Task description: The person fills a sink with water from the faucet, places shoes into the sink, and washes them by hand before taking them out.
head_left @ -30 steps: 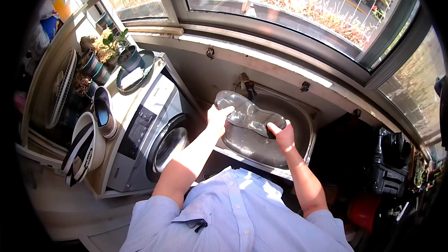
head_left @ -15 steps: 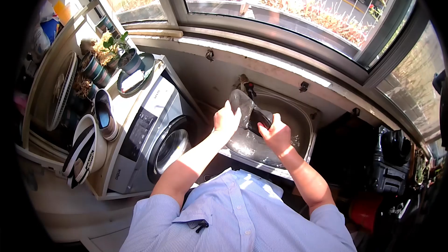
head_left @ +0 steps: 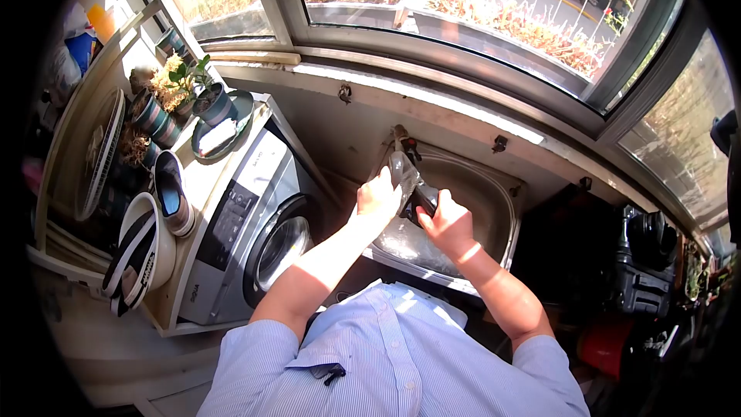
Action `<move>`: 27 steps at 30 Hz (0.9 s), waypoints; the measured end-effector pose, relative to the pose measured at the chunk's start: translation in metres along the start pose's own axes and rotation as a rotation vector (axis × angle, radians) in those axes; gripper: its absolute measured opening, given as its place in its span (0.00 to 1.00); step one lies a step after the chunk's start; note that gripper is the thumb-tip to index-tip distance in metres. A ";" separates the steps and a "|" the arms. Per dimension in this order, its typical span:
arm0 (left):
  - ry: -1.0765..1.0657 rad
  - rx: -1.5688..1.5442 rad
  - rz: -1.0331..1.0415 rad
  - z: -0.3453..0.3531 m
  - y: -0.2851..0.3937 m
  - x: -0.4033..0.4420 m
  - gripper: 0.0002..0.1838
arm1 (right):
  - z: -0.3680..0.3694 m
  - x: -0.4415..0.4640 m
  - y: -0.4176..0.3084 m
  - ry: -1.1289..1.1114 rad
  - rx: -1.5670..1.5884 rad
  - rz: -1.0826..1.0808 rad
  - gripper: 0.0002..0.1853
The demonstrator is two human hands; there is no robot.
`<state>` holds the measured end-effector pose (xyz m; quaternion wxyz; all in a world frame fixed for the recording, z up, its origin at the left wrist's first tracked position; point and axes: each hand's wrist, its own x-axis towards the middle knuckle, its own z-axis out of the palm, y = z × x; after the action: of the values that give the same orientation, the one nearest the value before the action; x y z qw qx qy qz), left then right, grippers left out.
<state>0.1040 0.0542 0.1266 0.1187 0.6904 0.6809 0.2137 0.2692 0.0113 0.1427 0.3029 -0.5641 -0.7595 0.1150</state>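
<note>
A wet grey mesh shoe (head_left: pixel 405 174) with a dark section toward its right end is held up over a metal sink (head_left: pixel 505 220). My left hand (head_left: pixel 378 199) is closed on the grey toe-like end. The fingers of my right hand (head_left: pixel 449 222) are wrapped round the dark end. Both hands are above the basin, close together, and partly cover the shoe. A tap (head_left: pixel 401 137) stands at the back wall, just behind the shoe. Bright water glints in the front part of the basin.
To the left stands a washing machine (head_left: pixel 231 224) under a wooden top holding potted plants (head_left: pixel 216 104), a sneaker (head_left: pixel 174 193) and a white basin (head_left: pixel 158 259) with more footwear. Windows run along the back. A black case (head_left: pixel 644 262) is at the right.
The shoe has turned from a broad view to a narrower, steeper one. My right hand has shifted slightly left and down; my left hand has stayed on the grey end.
</note>
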 end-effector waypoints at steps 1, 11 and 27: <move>0.017 -0.079 -0.091 0.001 -0.004 0.003 0.25 | 0.000 -0.001 0.003 0.023 0.068 0.092 0.20; -0.308 -1.649 -0.664 0.006 -0.067 -0.005 0.12 | 0.011 -0.008 0.059 -0.241 1.393 1.058 0.14; -0.348 -1.598 -0.707 -0.005 -0.044 -0.029 0.13 | 0.038 -0.019 0.038 -0.252 1.574 1.178 0.14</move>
<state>0.0629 0.0266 0.1068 0.7255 0.1738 0.4740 0.4678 0.2803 0.0129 0.0864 0.4025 -0.4732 -0.0913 0.7783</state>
